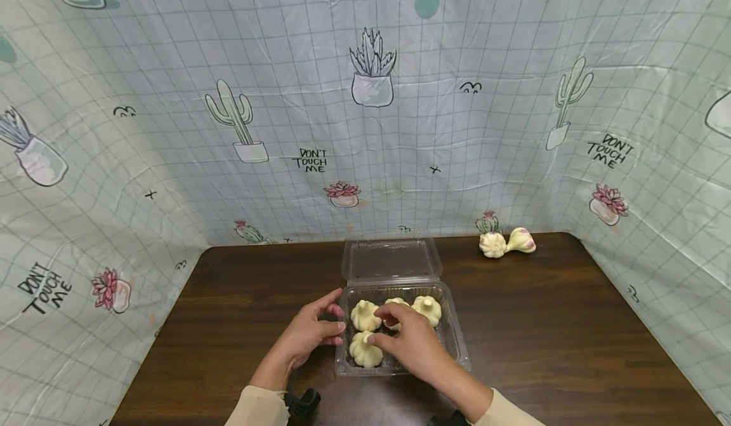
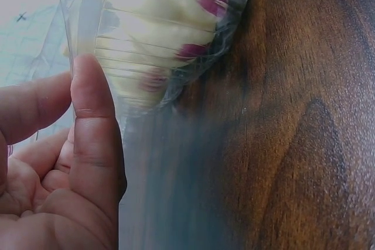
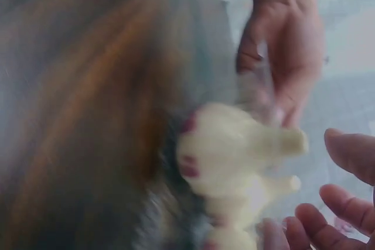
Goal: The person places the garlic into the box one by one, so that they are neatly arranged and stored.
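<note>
A clear plastic clamshell container stands with its lid folded back. Several pale garlic bulbs sit inside: one at the front left, one behind it, another at the back right, and one partly hidden by my right hand. My left hand rests on the container's left side; the thumb lies along the clear wall. Above the bulbs is my right hand, thumb and fingers apart. Its thumb tip overlaps the front-left bulb's stem; in the right wrist view its fingers stand beside the bulbs, holding nothing.
On the dark wooden table, two more garlic bulbs, one round and one on its side, lie at the back right. A patterned curtain closes off the back and both sides. Each wrist wears a black strap.
</note>
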A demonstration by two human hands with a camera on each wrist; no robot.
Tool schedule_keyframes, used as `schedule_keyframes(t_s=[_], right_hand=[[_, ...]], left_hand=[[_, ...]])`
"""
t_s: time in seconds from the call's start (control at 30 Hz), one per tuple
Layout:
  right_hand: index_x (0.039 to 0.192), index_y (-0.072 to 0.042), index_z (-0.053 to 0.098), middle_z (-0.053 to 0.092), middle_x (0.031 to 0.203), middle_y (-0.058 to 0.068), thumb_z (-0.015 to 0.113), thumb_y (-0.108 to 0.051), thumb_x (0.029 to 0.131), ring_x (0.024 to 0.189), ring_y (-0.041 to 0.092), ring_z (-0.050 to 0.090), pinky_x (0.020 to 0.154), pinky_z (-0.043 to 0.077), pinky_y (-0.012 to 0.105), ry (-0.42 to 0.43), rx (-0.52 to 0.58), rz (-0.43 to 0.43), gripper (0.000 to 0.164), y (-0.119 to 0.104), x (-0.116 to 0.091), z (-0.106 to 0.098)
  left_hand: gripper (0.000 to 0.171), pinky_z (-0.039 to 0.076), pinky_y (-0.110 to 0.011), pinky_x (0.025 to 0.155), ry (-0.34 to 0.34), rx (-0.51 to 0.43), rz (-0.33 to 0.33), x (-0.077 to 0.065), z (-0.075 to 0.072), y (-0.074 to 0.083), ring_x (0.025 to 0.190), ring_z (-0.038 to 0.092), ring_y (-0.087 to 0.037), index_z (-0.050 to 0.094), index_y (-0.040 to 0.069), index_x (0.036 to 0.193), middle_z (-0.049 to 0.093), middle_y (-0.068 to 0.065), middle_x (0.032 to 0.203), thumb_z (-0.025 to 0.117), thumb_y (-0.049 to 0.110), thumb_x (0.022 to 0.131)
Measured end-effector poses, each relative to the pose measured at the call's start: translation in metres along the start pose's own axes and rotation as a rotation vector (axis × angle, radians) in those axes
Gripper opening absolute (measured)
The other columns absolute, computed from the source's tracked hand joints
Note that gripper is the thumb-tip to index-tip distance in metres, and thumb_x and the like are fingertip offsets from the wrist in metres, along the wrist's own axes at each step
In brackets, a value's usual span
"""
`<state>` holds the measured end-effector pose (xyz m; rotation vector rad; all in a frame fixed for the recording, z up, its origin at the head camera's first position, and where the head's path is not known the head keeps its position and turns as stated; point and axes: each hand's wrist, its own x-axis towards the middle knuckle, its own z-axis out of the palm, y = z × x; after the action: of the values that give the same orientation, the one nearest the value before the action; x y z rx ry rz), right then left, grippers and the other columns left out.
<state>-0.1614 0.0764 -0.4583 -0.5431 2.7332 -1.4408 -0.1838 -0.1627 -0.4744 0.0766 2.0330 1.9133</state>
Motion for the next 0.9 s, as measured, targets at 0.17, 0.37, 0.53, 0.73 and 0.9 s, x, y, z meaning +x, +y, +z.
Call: schedule_keyframes(t_s=[0.17, 0.37, 0.53, 0.73, 0.9], right_hand=[[0.118, -0.009, 0.073, 0.07, 0.119, 0.012, 0.086, -0.02, 0.089, 0.085, 0.02, 0.072, 0.071, 0.059, 0.026, 0.077, 0.041, 0.053, 0.033, -0.005, 0.007, -0.026], [0.124, -0.011, 0.072, 0.069, 0.124, 0.012, 0.083, -0.024, 0.093, 0.099, 0.027, 0.074, 0.083, 0.063, 0.036, 0.163, -0.044, 0.045, 0.036, 0.001, 0.019, -0.07], [0.129, -0.008, 0.069, 0.069, 0.127, 0.015, 0.08, -0.028, 0.096, 0.109, 0.034, 0.071, 0.088, 0.062, 0.043, 0.206, -0.11, 0.038, 0.04, 0.014, 0.028, -0.1], [0.137, -0.002, 0.064, 0.067, 0.13, 0.023, 0.079, -0.025, 0.097, 0.116, 0.038, 0.067, 0.093, 0.06, 0.051, 0.27, -0.139, 0.039, 0.049, 0.036, 0.04, -0.125], [0.141, -0.001, 0.061, 0.065, 0.133, 0.024, 0.078, -0.027, 0.097, 0.12, 0.04, 0.063, 0.094, 0.057, 0.054, 0.297, -0.167, 0.058, 0.053, 0.051, 0.047, -0.14]], left_hand=[[0.076, 0.06, -0.026, 0.068, -0.004, -0.002, 0.002, -0.001, 0.0, 0.001, 0.072, 0.063, -0.015, 0.031, 0.002, 0.165, 0.049, -0.018, 0.123, 0.064, -0.01, 0.097], [0.076, 0.059, -0.025, 0.068, -0.005, 0.003, 0.003, -0.002, 0.001, 0.002, 0.071, 0.063, -0.015, 0.031, 0.002, 0.165, 0.049, -0.018, 0.124, 0.064, -0.01, 0.098], [0.076, 0.059, -0.025, 0.068, -0.003, 0.004, 0.002, -0.002, -0.001, 0.003, 0.072, 0.063, -0.014, 0.032, 0.002, 0.165, 0.05, -0.019, 0.123, 0.064, -0.009, 0.097], [0.077, 0.06, -0.024, 0.068, -0.008, -0.003, 0.0, 0.0, -0.001, 0.002, 0.071, 0.062, -0.013, 0.032, 0.003, 0.165, 0.05, -0.018, 0.122, 0.064, -0.009, 0.097], [0.078, 0.06, -0.025, 0.068, -0.01, -0.017, -0.005, 0.0, -0.001, 0.0, 0.07, 0.061, -0.012, 0.031, 0.002, 0.165, 0.05, -0.017, 0.122, 0.065, -0.01, 0.096]])
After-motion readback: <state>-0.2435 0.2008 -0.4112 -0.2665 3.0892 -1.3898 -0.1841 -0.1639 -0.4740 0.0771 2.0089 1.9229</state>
